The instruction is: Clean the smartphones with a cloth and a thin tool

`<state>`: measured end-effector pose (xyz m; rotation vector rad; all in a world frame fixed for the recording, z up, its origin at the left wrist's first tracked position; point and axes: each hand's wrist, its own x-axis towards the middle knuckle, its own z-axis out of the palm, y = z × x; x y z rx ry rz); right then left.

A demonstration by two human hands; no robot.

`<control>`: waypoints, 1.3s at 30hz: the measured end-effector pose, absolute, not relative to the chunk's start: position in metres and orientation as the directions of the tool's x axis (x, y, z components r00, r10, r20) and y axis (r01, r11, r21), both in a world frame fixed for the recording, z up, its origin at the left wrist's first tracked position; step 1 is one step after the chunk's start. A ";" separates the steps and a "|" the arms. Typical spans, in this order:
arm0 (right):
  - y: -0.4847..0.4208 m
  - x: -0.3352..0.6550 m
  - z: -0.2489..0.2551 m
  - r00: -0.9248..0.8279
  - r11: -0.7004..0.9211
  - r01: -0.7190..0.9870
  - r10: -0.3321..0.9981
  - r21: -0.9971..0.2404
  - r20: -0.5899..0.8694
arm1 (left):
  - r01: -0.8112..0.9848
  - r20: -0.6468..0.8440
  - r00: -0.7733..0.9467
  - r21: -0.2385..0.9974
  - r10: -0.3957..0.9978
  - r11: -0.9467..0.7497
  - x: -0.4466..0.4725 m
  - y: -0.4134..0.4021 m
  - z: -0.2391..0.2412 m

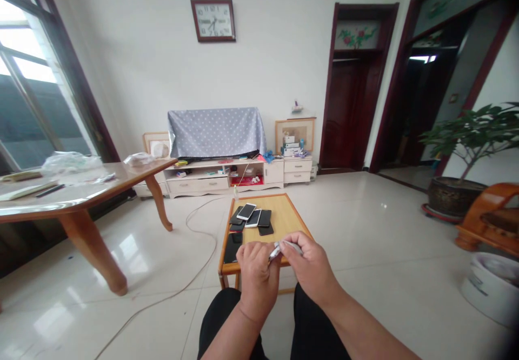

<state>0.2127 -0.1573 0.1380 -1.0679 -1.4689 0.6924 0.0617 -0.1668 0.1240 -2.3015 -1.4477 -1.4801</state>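
Observation:
My left hand (258, 273) and my right hand (311, 265) meet above the near edge of a small yellow-topped table (286, 214). Pinched between them is a small white-and-grey object (274, 252); the fingers cover much of it, so its kind is unclear. Both hands are closed on it. Beyond them on the tabletop lie several phones, among them a white-framed phone (246, 212), another white phone (253, 218) and a black phone (264, 218), partly overlapping. A larger black flat device (232, 249) rests by the left edge, partly behind my left hand.
To the left stands a larger wooden table (85, 200) with plastic bags (71, 162) on it. A cable (178, 291) runs across the tiled floor. A low white cabinet (198, 186) is against the wall. On the right are a potted plant (456, 195) and a white bucket (488, 290).

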 end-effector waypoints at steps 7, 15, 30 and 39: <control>-0.144 0.226 0.127 0.210 0.316 0.311 0.897 -0.896 0.389 | 0.701 0.740 0.094 0.426 0.666 -0.572 0.065 -0.170 0.124; -0.156 0.220 0.134 0.154 0.393 0.261 0.885 -0.882 0.440 | 0.716 0.733 0.082 0.428 0.675 -0.552 0.069 -0.173 0.128; -0.146 0.226 0.128 0.197 0.353 0.293 0.887 -0.889 0.418 | 0.714 0.716 0.094 0.436 0.691 -0.549 0.068 -0.171 0.127; -0.154 0.219 0.125 0.187 0.361 0.265 0.891 -0.894 0.415 | 0.722 0.703 0.109 0.430 0.703 -0.542 0.067 -0.171 0.123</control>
